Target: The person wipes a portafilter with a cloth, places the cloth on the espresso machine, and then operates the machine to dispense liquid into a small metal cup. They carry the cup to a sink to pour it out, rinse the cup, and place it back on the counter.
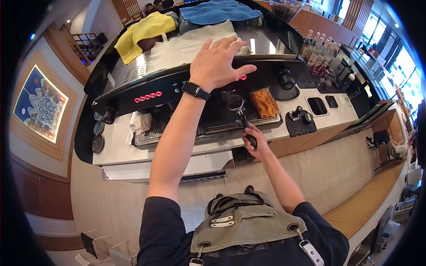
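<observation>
1. Your right hand [256,142] is closed around the black handle of a portafilter [242,117] with a round, silver metal head. The grip is narrow, with the fingers wrapped near the butt end of the handle.

2. From that grip, the head lies toward 11 o'clock, over the front of the long black espresso machine [171,91]. The portafilter's long axis runs from 5 o'clock at the butt to 11 o'clock at the head, slanting away from you and slightly left.

3. Your right hand is the nearer one, being already on the handle. Your left hand [217,62] lies beyond the head, toward 11 o'clock from it, at the machine's upper edge by the off-white cloth [188,46]. It grips nothing visible; its fingers are spread wide, the thumb toward 3 o'clock. Whether the palm touches the machine, you cannot tell from here.

4. The portafilter points its head at the machine and its butt back toward you. The round face of the head shows to you, but its contents are unclear.

5. Just beside the head, at 3 o'clock, a folded orange-brown cloth [264,103] rests on the drip grid. Farther out, toward 4 o'clock from the head, a black mat [301,128] bears tamping tools.
</observation>
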{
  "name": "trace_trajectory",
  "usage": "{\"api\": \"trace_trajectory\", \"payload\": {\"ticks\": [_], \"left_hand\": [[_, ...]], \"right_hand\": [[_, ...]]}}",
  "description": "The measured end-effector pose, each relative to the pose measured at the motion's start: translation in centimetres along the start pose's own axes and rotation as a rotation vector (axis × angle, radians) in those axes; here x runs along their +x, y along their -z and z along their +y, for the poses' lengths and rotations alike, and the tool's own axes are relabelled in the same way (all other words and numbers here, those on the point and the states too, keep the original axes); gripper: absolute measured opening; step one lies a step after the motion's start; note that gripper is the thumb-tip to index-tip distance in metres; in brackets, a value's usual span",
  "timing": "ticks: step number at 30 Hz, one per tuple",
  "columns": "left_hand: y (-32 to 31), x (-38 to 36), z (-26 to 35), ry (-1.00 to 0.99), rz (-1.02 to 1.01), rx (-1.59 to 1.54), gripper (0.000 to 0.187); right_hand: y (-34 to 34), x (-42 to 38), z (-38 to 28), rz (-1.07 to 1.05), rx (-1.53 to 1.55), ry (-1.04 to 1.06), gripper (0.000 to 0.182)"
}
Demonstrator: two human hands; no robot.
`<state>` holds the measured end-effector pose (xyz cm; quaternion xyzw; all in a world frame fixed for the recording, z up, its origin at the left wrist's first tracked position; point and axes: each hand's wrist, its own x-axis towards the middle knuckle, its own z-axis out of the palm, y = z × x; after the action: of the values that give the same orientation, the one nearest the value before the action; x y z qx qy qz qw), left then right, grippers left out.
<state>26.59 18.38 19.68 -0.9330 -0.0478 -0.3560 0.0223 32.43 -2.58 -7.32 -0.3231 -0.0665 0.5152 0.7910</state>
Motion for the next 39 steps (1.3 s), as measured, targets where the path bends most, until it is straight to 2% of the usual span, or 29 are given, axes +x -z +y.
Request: {"api": "trace_trajectory", "payload": {"ticks": [1,5,11,14,17,18,20,22,24,25,26,28,30,32,33,36,37,39], "left_hand": [[0.0,0.0,0.0,0.003,-0.002,0.000,0.074],[-0.1,0.0,-0.1,0.002,-0.001,-0.004,0.073],[0.2,0.0,0.4,0.037,-0.020,0.020,0.071],[0.0,0.1,0.2,0.009,0.037,-0.023,0.065],[0.1,0.6,0.0,-0.182,0.265,-0.053,0.053],[0.6,0.2,0.6,-0.216,0.399,-0.092,0.034],[0.1,-1.8,3.2,-0.165,0.579,-0.328,0.022],[-2.2,-4.9,7.7,-0.143,0.499,-0.639,0.015],[-5.6,-7.2,11.7,-0.167,0.262,-0.697,0.011],[-8.5,-7.4,13.4,-0.061,0.126,-0.756,0.013],[-11.6,-7.7,14.8,0.048,-0.011,-0.809,0.015],[-18.2,-6.6,15.2,0.354,-0.190,-0.792,0.025],[-24.8,-5.8,14.2,0.441,-0.250,-0.423,0.036],[-28.0,-4.8,13.0,0.459,-0.327,-0.108,0.040],[-29.5,-4.2,12.5,0.464,-0.367,0.048,0.042],[-34.2,-3.2,8.9,0.727,-0.378,-0.301,0.045],[-35.0,-3.6,7.6,0.555,-0.419,-0.177,0.040],[-36.0,-3.5,6.0,0.566,-0.243,-0.221,0.035]], "right_hand": [[0.3,-0.1,0.5,-0.050,0.084,-0.029,0.019],[1.2,0.0,2.7,-0.105,0.248,-0.099,0.012],[2.4,1.0,4.3,-0.105,0.289,-0.120,0.012],[1.8,0.8,4.3,-0.091,0.307,-0.091,0.013],[1.4,0.4,4.3,-0.066,0.277,-0.088,0.014],[1.3,0.1,4.3,-0.036,0.234,-0.091,0.015],[0.7,0.0,3.9,0.016,0.150,-0.094,0.018],[1.8,0.4,4.4,-0.063,0.098,-0.051,0.025],[2.3,0.9,4.9,-0.163,0.050,-0.005,0.030],[2.3,0.9,5.1,-0.218,0.034,0.071,0.035],[2.1,0.7,5.3,-0.176,0.049,0.062,0.034],[3.2,1.5,5.8,-0.184,-0.012,-0.047,0.033],[3.3,2.1,5.7,-0.151,0.022,-0.110,0.033],[2.5,1.3,5.1,-0.110,0.010,-0.135,0.033],[4.0,2.7,6.2,-0.195,-0.026,-0.141,0.041],[1.9,1.1,4.3,-0.085,-0.006,-0.178,0.040],[1.6,1.2,4.0,-0.071,-0.023,-0.188,0.040],[1.2,1.3,3.7,-0.041,-0.054,-0.212,0.039]]}}
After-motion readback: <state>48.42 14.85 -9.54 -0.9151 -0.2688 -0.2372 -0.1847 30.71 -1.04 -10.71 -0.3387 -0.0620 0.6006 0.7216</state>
